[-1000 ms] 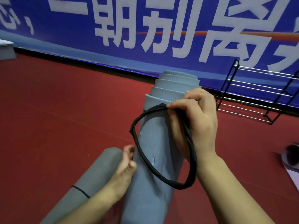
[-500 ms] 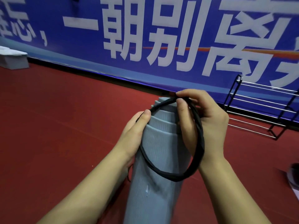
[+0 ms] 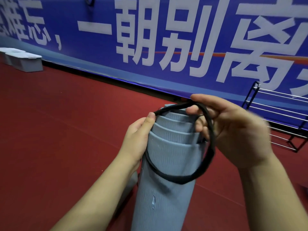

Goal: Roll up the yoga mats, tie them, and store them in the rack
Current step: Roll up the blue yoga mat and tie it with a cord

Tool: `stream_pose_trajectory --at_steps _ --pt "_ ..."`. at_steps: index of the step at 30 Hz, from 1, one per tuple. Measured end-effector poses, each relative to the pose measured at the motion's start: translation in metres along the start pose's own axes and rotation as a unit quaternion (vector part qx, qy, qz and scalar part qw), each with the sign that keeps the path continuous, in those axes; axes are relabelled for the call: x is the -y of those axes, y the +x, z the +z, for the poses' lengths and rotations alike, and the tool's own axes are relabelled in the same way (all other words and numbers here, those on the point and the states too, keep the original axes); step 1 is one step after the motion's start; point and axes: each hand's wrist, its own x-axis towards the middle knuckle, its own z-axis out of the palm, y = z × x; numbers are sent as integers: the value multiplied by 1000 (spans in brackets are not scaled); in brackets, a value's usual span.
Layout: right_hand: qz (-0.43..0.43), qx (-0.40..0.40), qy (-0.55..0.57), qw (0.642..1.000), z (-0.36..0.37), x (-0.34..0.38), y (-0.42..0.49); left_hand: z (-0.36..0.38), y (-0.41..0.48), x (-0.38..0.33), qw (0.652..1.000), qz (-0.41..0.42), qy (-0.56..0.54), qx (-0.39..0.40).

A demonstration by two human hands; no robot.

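Head cam. Versus 1 s back, the left hand [image 3: 136, 140] has come up from low beside the mat [image 3: 166, 189] to its top left rim. The band [image 3: 176, 178] hung in front of the mat then. Now its far side lies across the mat's top end and its near arc crosses the mat's front. Versus 0.5 s back I see little change, only the right hand [image 3: 236, 130] more spread and motion-blurred.

The mat is blue-grey foam with a fine ribbed surface, rolled into a tube whose layers step out telescope-style at the top. There are small nicks on the front lower down. It stands roughly upright between the two forearms, bottom end out of frame. The band is a flat black loop, soft and slightly twisted.

The left thumb pins the band against the mat's left rim, with the fingers hidden behind the mat. The right hand is at the mat's top right, pinching the band between index finger and thumb, other fingers loosely bent through the loop.

Right of the mat and further back is the rack [image 3: 280, 117], a black frame with shiny rods, on the red floor [image 3: 58, 130]. Behind the mat is a blue banner [image 3: 150, 77] with big white characters. Far left of the mat are grey blocks [image 3: 25, 63].
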Motion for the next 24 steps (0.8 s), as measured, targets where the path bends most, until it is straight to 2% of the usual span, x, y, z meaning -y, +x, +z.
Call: stream_pose_trajectory --at_steps 1,3,4,6,7,8,10,17,21,24 --pt "9 -4 13 1000 1 3 -1 0 0 0 1000 2 5 3" --pt "4 -86 -86 993 4 2 1 1 -2 0 1000 11 10 7" --pt "-24 -151 -171 973 7 -2 4 1 -2 0 1000 16 12 5" --pt "-109 -265 -322 902 13 -16 9 3 -2 0 1000 21 21 4" --pt "-136 -302 -358 873 15 -24 11 4 -2 1 999 22 28 4" --pt "-145 -331 -362 859 15 -29 12 5 -3 0 999 24 35 4" --pt "-136 -364 -346 854 11 -33 14 7 -3 0 998 35 48 -3" --pt "34 -345 -287 893 -2 -13 28 4 -2 -4 991 90 99 -29" --pt "183 -275 -203 922 -8 -1 35 2 2 -4 981 110 148 -56" --pt "263 -227 -142 927 -18 -8 33 0 8 1 976 91 173 -99"
